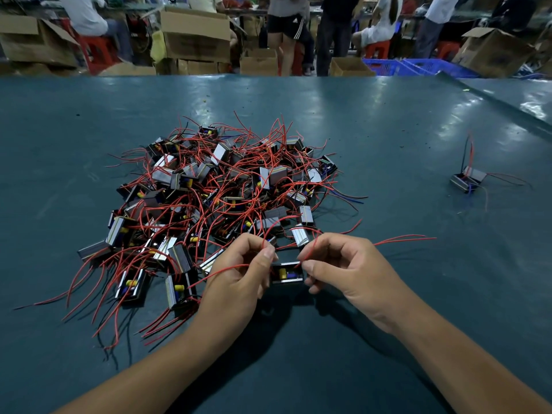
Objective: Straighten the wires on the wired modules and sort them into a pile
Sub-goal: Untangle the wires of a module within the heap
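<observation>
Sprawling from 9 to 12 o'clock on the teal table, a tangled heap of wired modules crowded right up against the left hand, which pinched a red wire looping across its knuckles. Between both hands sat the held module, at centre. The right hand pinched another red lead. Well apart at 3 o'clock lay two sorted modules.

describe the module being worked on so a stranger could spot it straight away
On the teal table, look just nearer than the big tangled heap. The held module sits between left hand and right hand, the only one gripped, fingers pinching its red wires.
</observation>
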Demonstrator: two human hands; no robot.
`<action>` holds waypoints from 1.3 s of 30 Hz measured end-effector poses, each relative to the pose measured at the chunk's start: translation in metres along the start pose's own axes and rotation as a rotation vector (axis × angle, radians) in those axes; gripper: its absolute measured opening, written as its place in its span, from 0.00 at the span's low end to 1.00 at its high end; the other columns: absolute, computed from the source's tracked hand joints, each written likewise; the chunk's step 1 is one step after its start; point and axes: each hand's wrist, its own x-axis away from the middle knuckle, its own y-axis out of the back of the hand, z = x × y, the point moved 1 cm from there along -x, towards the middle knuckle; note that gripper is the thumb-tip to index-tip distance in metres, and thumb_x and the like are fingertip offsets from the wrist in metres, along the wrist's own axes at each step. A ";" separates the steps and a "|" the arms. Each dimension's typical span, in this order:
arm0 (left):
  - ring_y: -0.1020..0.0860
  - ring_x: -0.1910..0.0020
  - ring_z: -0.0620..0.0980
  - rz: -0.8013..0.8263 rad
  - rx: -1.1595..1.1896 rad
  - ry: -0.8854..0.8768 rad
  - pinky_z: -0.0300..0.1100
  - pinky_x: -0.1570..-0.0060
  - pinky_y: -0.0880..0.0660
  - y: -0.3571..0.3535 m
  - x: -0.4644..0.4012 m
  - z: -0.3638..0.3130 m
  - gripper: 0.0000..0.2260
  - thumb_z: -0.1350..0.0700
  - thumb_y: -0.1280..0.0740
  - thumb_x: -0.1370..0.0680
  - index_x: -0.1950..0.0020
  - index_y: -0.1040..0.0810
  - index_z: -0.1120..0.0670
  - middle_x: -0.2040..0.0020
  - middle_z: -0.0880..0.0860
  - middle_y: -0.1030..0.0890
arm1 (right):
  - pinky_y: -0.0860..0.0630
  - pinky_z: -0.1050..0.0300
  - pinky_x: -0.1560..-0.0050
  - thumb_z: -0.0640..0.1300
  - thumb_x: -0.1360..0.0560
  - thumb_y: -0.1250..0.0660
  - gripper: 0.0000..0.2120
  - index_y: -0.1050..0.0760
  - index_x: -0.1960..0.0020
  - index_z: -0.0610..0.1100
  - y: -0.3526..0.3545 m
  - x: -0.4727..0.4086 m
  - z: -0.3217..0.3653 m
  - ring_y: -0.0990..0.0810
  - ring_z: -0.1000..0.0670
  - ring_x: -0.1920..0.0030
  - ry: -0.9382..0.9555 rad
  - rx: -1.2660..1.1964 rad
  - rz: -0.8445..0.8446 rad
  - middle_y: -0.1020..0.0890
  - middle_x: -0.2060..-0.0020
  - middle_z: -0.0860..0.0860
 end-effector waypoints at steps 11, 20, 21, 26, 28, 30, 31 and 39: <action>0.28 0.72 0.50 -0.011 0.171 -0.035 0.40 0.73 0.29 0.000 -0.001 -0.001 0.12 0.54 0.35 0.20 0.59 0.24 0.61 0.68 0.55 0.24 | 0.21 0.58 0.68 0.33 0.23 0.31 0.03 0.23 0.56 0.35 0.010 -0.005 -0.008 0.18 0.48 0.68 -0.113 0.108 -0.156 0.18 0.70 0.47; 0.19 0.66 0.53 0.234 -0.130 -0.068 0.40 0.63 0.22 0.043 0.001 -0.034 0.13 0.46 0.32 0.23 0.59 0.20 0.55 0.64 0.57 0.18 | 0.19 0.58 0.69 0.32 0.23 0.32 0.04 0.24 0.57 0.35 0.016 -0.008 -0.005 0.18 0.48 0.70 -0.160 0.105 -0.215 0.19 0.71 0.46; 0.18 0.65 0.51 0.287 -0.255 -0.014 0.40 0.61 0.22 0.052 0.003 -0.040 0.15 0.43 0.32 0.22 0.58 0.19 0.54 0.63 0.56 0.17 | 0.19 0.58 0.68 0.32 0.23 0.33 0.04 0.24 0.56 0.35 0.014 -0.007 -0.005 0.18 0.48 0.70 -0.162 0.095 -0.189 0.19 0.71 0.46; 0.20 0.61 0.40 0.429 -0.929 0.216 0.40 0.56 0.23 0.066 0.017 -0.074 0.24 0.28 0.45 0.30 0.56 0.21 0.45 0.61 0.42 0.18 | 0.20 0.57 0.67 0.33 0.23 0.32 0.04 0.24 0.56 0.36 -0.002 -0.002 -0.007 0.16 0.45 0.66 -0.153 0.119 0.003 0.17 0.67 0.44; 0.22 0.58 0.42 0.255 -1.375 0.028 0.43 0.52 0.27 0.051 0.023 -0.083 0.25 0.29 0.51 0.27 0.57 0.26 0.47 0.61 0.45 0.19 | 0.20 0.56 0.67 0.33 0.23 0.32 0.04 0.24 0.56 0.37 -0.009 0.000 -0.009 0.16 0.44 0.65 -0.141 0.147 0.032 0.18 0.67 0.43; 0.23 0.56 0.56 0.050 -1.545 -0.289 0.52 0.52 0.32 0.017 0.029 -0.085 0.08 0.47 0.39 0.21 0.57 0.28 0.49 0.61 0.51 0.21 | 0.20 0.56 0.66 0.33 0.23 0.32 0.05 0.24 0.57 0.37 -0.012 0.001 -0.010 0.16 0.44 0.65 -0.128 0.182 0.036 0.18 0.67 0.43; 0.25 0.58 0.59 0.011 -1.461 -0.408 0.52 0.55 0.33 -0.002 0.031 -0.082 0.02 0.58 0.38 0.25 0.57 0.27 0.52 0.62 0.55 0.23 | 0.21 0.56 0.66 0.32 0.23 0.33 0.05 0.24 0.57 0.37 -0.013 0.001 -0.011 0.16 0.46 0.66 -0.115 0.204 0.035 0.18 0.67 0.43; 0.27 0.53 0.50 0.223 -0.839 -0.267 0.44 0.51 0.30 -0.010 -0.003 -0.017 0.04 0.64 0.31 0.23 0.49 0.21 0.59 0.53 0.52 0.22 | 0.20 0.57 0.66 0.31 0.24 0.32 0.07 0.24 0.59 0.39 -0.008 0.001 -0.011 0.16 0.45 0.65 -0.130 0.213 0.011 0.17 0.66 0.41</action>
